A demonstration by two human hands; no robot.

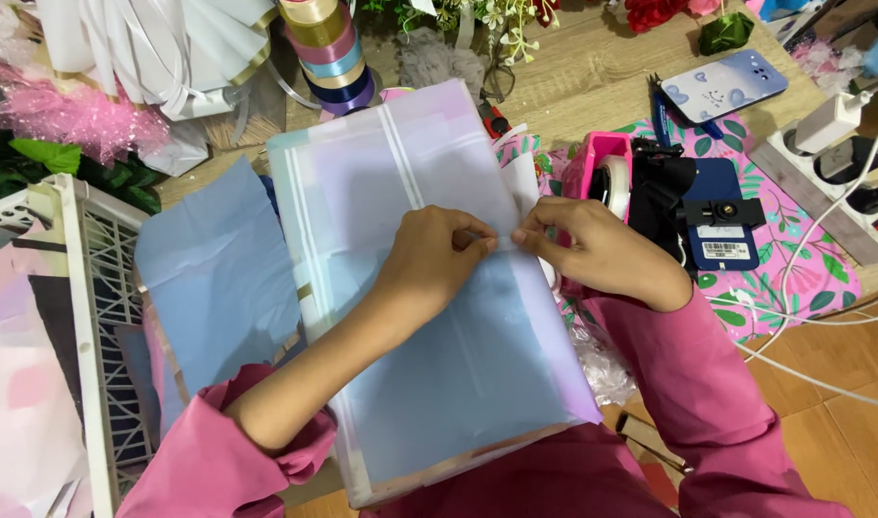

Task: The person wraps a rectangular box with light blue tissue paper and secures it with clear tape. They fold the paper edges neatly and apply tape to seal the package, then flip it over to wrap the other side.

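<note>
Pastel wrapping sheets, a stack in pale blue and lilac with white stripes, lie across our lap and the wooden floor, and both hands meet over the right edge of the stack. We note the left hand pinched shut, thumb and forefinger closed on what looks like a small piece of clear tape at the sheet's edge; the tape itself is nearly see-through and hard to make out. Our right hand faces it, fingertips pressed to the same spot from the other side, closed on that same edge, the two sets of fingertips almost touching. Just beyond the right hand's knuckles stands a pink tape dispenser, and past that a dark blue case with a small black device on it, both resting on a floral mat. Farther out from the grip, up and to the right, lies a phone in a light blue case, and a white power strip with cords trailing back toward us. To the outside of the left forearm a loose blue sheet lies flat, then a white plastic basket. Well above the grip, past the far end of the stack, a column of ribbon spools stands upright. Both sleeves are pink.
</note>
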